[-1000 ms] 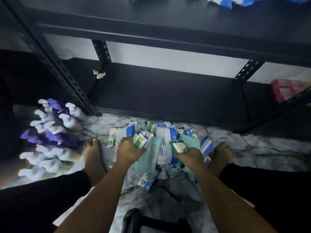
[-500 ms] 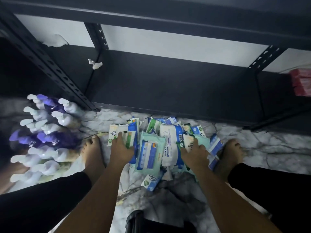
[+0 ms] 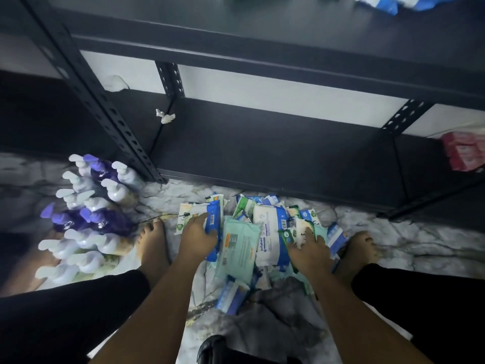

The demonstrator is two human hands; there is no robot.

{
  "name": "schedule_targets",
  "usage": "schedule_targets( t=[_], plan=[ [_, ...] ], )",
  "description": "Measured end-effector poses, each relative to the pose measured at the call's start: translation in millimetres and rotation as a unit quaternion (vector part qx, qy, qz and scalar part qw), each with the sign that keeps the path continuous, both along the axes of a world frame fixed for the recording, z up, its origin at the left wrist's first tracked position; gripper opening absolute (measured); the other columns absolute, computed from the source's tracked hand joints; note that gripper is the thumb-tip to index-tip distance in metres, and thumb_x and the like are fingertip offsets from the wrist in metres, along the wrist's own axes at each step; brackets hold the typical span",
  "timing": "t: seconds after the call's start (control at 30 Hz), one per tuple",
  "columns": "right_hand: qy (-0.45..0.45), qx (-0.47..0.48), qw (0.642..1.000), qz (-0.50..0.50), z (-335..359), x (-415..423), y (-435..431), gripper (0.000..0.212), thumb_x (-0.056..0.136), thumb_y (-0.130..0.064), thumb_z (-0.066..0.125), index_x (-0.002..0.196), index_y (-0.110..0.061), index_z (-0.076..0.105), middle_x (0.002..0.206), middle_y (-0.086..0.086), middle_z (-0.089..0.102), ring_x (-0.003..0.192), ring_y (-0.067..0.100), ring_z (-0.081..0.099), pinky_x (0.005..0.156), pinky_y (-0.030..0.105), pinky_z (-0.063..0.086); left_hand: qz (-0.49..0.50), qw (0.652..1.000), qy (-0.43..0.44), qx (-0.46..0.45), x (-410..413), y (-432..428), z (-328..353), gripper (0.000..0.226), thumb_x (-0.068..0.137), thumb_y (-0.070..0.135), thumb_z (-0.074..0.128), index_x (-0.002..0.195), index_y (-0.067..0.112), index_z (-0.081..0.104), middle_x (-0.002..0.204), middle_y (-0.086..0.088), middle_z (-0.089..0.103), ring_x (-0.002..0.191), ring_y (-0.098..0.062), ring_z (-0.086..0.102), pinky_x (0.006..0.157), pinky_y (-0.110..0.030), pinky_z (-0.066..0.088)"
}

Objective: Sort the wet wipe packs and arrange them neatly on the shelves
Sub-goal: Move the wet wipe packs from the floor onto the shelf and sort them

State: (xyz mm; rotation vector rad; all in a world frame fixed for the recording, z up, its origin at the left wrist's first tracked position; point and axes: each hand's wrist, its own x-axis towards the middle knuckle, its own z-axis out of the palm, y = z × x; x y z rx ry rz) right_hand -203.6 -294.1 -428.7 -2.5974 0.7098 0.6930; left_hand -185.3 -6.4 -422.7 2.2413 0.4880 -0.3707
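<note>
- Nearest, a black rounded object [image 3: 212,348] sits at the bottom edge, too cut off to identify; both forearms reach down past dark-clothed knees.
- A small blue-and-white wipe pack [image 3: 232,295] lies by itself on the grey marbled floor [image 3: 420,248], just short of the pile.
- The left hand [image 3: 198,236] is on the pile's left side, fingers curled round the edge of a blue plastic wipe pack [image 3: 213,219] and holding it; the right hand [image 3: 311,249] presses splayed, straight fingers onto white-and-green wipe packs [image 3: 299,232] on the right side.
- A second ago both hands were raised with packs clutched in them; they have since come down onto the heap.
- The mint-green flat wipe pack [image 3: 240,245] that hung from the left hand now lies between the hands, touching a white wipe pack with blue ends [image 3: 270,232]; I judge that handful went back for regrouping, so the sorting is at an early stage.
- Bare feet stand on either side of the pile; a cluster of white and purple pump bottles [image 3: 86,219] stands to its left.
- Beyond, the black metal lower shelf [image 3: 275,153] holds a white paper scrap [image 3: 164,117] at the back left and pink packs [image 3: 464,151] at the far right.
- Farthest, the black upper shelf [image 3: 236,24] carries blue-and-white packs [image 3: 380,3] at the top edge; every pack in the floor pile has yet to reach a shelf.
</note>
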Motion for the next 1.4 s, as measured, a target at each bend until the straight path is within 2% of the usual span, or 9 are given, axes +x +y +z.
schedule_targets(
  t=[0.1,0.2,0.4,0.57,0.73,0.83,1.07,1.17,1.4],
  plan=[
    [0.004,-0.001,1.000,0.024,14,-3,3,0.076,0.092,-0.062,0.041,0.157,-0.026,0.021,0.156,0.011,0.032,0.141,0.036,0.034,0.112,0.052,0.034,-0.012,0.999,-0.035,-0.018,2,-7,22,0.050,0.092,0.013,0.067,0.141,0.008,0.056,0.142,-0.011,0.056,0.130,-0.028,0.053,0.099,-0.025,0.041],
    [-0.016,0.018,0.999,0.026,37,-3,14,0.068,0.093,-0.057,0.046,0.152,-0.026,0.033,0.154,0.008,0.039,0.137,0.033,0.040,0.111,0.050,0.036,-0.035,0.997,-0.072,-0.020,1,-10,43,0.048,0.090,0.014,0.068,0.138,0.008,0.060,0.140,-0.011,0.058,0.130,-0.027,0.054,0.108,-0.032,0.042],
    [-0.162,0.125,0.974,0.099,114,26,55,0.056,0.092,-0.048,0.056,0.143,-0.026,0.052,0.143,0.000,0.053,0.130,0.024,0.050,0.108,0.040,0.043,-0.105,0.979,-0.174,0.018,21,-10,105,0.043,0.091,0.015,0.069,0.132,0.009,0.063,0.135,-0.009,0.060,0.128,-0.025,0.054,0.106,-0.021,0.035],
    [-0.340,0.163,0.906,0.193,214,74,90,0.045,0.091,-0.041,0.059,0.133,-0.025,0.061,0.129,-0.005,0.059,0.120,0.017,0.055,0.101,0.039,0.048,-0.129,0.943,-0.303,0.055,57,2,185,0.044,0.085,0.028,0.060,0.126,0.013,0.066,0.127,-0.004,0.064,0.119,-0.023,0.058,0.105,-0.026,0.039],
    [-0.520,0.162,0.797,0.259,308,124,112,0.034,0.087,-0.031,0.059,0.116,-0.017,0.070,0.112,-0.003,0.064,0.107,0.019,0.060,0.095,0.040,0.051,-0.155,0.890,-0.412,0.119,92,27,272,0.041,0.086,0.030,0.055,0.125,0.020,0.064,0.127,0.004,0.060,0.122,-0.019,0.054,0.108,-0.033,0.041],
    [-0.559,0.151,0.769,0.273,343,162,119,0.033,0.083,-0.026,0.060,0.113,-0.018,0.070,0.108,-0.004,0.064,0.104,0.019,0.060,0.093,0.042,0.053,-0.154,0.868,-0.448,0.149,114,43,309,0.038,0.086,0.028,0.057,0.123,0.021,0.064,0.125,0.005,0.059,0.120,-0.020,0.054,0.106,-0.032,0.041],
    [-0.391,0.032,0.863,0.319,377,248,132,0.078,0.070,-0.005,0.058,0.143,-0.030,0.049,0.141,-0.005,0.046,0.133,0.024,0.041,0.105,0.049,0.043,-0.134,0.863,-0.446,0.197,175,75,339,0.043,0.086,0.031,0.056,0.128,0.022,0.062,0.129,0.003,0.057,0.123,-0.021,0.050,0.105,-0.035,0.043],
    [-0.350,-0.014,0.874,0.335,382,277,139,0.087,0.071,-0.006,0.063,0.150,-0.033,0.037,0.147,-0.006,0.039,0.137,0.024,0.036,0.107,0.051,0.040,-0.108,0.874,-0.426,0.210,204,86,344,0.051,0.083,0.036,0.054,0.131,0.020,0.058,0.131,0.000,0.056,0.125,-0.026,0.048,0.104,-0.042,0.044],
    [-0.286,-0.089,0.893,0.337,388,312,153,0.065,0.075,-0.014,0.061,0.135,-0.030,0.044,0.132,-0.002,0.048,0.121,0.026,0.046,0.104,0.050,0.033,0.026,0.908,-0.273,0.318,257,114,361,0.065,0.086,0.043,0.058,0.137,0.007,0.042,0.138,-0.020,0.046,0.131,-0.043,0.037,0.104,-0.053,0.039]
  ],
)
